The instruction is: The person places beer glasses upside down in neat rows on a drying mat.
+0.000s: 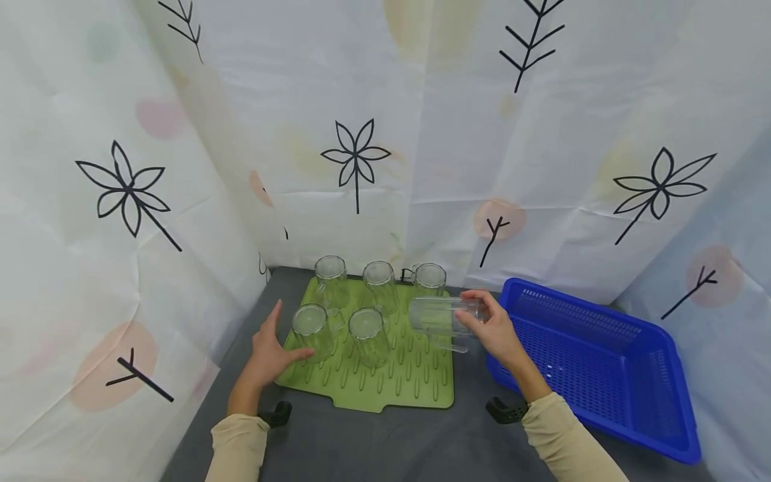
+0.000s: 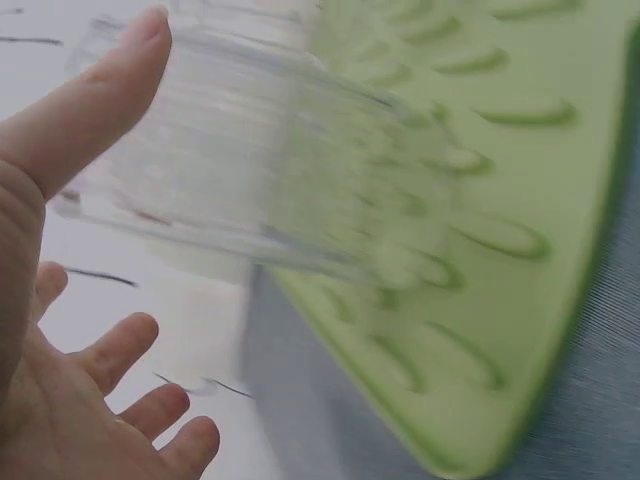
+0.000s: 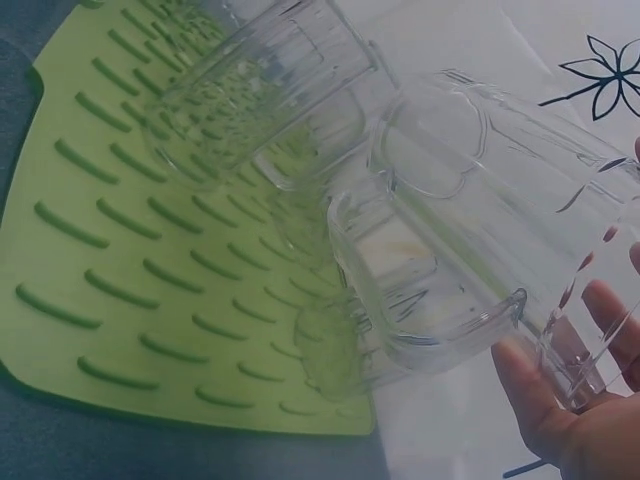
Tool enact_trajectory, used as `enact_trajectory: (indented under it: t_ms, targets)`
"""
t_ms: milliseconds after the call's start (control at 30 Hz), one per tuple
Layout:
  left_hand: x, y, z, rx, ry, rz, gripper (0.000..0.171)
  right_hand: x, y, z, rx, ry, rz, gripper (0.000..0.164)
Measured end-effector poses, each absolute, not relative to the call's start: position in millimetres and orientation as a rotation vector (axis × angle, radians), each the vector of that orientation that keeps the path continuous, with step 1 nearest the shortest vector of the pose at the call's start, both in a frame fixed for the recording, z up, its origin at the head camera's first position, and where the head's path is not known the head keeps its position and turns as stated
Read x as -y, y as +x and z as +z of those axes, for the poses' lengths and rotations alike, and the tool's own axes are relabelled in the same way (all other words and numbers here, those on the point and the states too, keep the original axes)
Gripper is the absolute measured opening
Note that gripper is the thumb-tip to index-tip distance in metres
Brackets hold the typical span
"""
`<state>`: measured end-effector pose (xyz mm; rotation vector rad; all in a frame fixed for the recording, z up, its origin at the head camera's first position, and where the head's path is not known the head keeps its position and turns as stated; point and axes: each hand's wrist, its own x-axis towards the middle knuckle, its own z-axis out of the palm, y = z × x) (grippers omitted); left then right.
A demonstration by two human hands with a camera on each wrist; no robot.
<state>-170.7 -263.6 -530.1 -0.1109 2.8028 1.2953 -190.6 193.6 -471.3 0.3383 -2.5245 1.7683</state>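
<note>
My right hand (image 1: 492, 328) grips a clear glass mug (image 1: 442, 316) by one end and holds it sideways over the right part of a green ridged mat (image 1: 415, 375). Its handle (image 3: 430, 340) points downward. The left hand (image 1: 271, 351), fingers spread and thumb apart, is beside the front-left mug (image 1: 314, 335); the thumb overlaps that mug in the head view. Another mug (image 1: 370, 340) stands to its right. Behind them is a row of three: a left mug (image 1: 332, 281), a middle mug (image 1: 380, 288) and a right mug (image 1: 429, 278), partly hidden by the held one.
A blue perforated plastic basket (image 1: 653, 381) is on the right of the dark grey tabletop (image 1: 385, 448). White cloth (image 1: 446, 147) printed with plants and coloured blots hangs behind and at both sides. Black bands (image 1: 506, 410) are on both wrists.
</note>
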Motion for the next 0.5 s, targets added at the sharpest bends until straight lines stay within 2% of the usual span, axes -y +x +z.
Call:
enact_trajectory:
  t_ms: [233, 500]
  targets:
    - [250.6, -170.6, -498.1, -2.867, 0.017, 1.303, 0.127, -190.4, -191.0, -475.8, 2.507, 0.314, 1.863, 0.044]
    - [230.5, -172.2, -480.4, -2.846, 0.091, 1.346, 0.119, -189.8, -192.0, -479.2, 2.473, 0.297, 1.956, 0.045]
